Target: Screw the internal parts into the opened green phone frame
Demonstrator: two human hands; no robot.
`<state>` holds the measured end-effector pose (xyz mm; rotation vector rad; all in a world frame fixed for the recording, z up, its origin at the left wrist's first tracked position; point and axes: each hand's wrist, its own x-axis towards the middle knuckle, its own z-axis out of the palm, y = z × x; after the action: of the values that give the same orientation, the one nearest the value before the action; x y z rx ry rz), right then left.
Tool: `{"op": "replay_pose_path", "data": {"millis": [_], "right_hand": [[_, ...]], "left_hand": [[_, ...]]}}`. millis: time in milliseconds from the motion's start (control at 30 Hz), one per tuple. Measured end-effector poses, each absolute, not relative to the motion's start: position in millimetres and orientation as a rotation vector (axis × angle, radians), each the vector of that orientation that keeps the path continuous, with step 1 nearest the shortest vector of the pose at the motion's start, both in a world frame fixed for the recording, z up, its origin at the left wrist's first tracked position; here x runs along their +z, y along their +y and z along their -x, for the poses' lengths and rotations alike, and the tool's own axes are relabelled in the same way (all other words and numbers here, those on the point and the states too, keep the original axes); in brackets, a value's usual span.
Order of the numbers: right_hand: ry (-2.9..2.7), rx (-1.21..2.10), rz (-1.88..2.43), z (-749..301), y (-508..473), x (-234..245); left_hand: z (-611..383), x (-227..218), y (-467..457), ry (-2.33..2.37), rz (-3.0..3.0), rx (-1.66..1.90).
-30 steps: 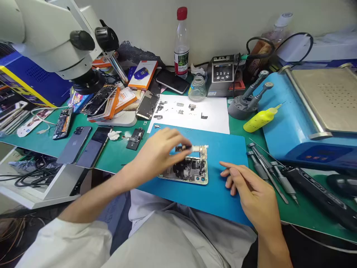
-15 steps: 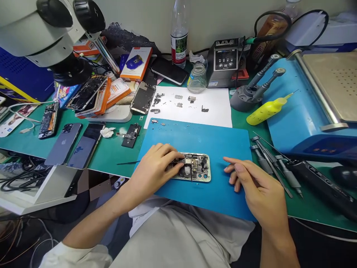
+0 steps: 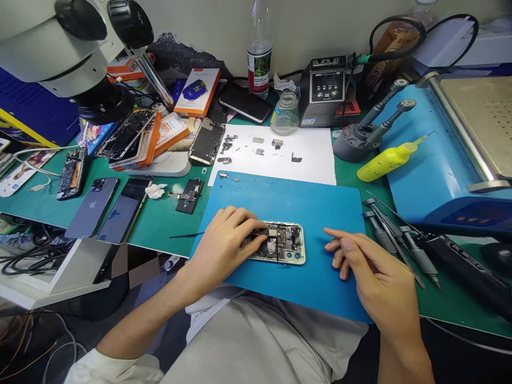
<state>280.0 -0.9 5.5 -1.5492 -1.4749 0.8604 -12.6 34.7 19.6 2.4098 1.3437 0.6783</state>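
My left hand (image 3: 226, 237) rests over the left end of an opened phone (image 3: 298, 255), its thumb and fingers closed on it. The fingertips lie on the phone's inner parts, and the hand hides that end. Small boards, two camera openings and a whitish patch show in the uncovered part. The phone lies flat on a blue mat (image 3: 320, 208). To the right, my right hand (image 3: 372, 266) hovers over the mat's edge, apart from the phone. Its index finger is stretched out, the others are loosely bent, and nothing is in it.
Small phone parts lie on white paper (image 3: 316, 170) behind the mat. Screwdrivers (image 3: 418, 256) and a yellow bottle (image 3: 386, 162) are on the right. At left stand a microscope (image 3: 48, 48) and several phones (image 3: 93, 208). A glass jar (image 3: 285, 114) sits at the back.
The view has shifted slightly, moving the scene a little to the right in the picture. Both hands keep nearly the same pose, and the phone stays under the left one.
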Motion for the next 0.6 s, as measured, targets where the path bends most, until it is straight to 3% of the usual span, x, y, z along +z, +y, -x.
{"op": "replay_pose_path", "data": {"millis": [367,600], "right_hand": [[-1.482,0.836,1.536,-284,2,6],[-1.535,0.786,1.491,-285,9,12]], "left_hand": [[40,53,66,1.421,-2.38,0.752],[-50,61,154,1.334,-2.624,0.514]]}}
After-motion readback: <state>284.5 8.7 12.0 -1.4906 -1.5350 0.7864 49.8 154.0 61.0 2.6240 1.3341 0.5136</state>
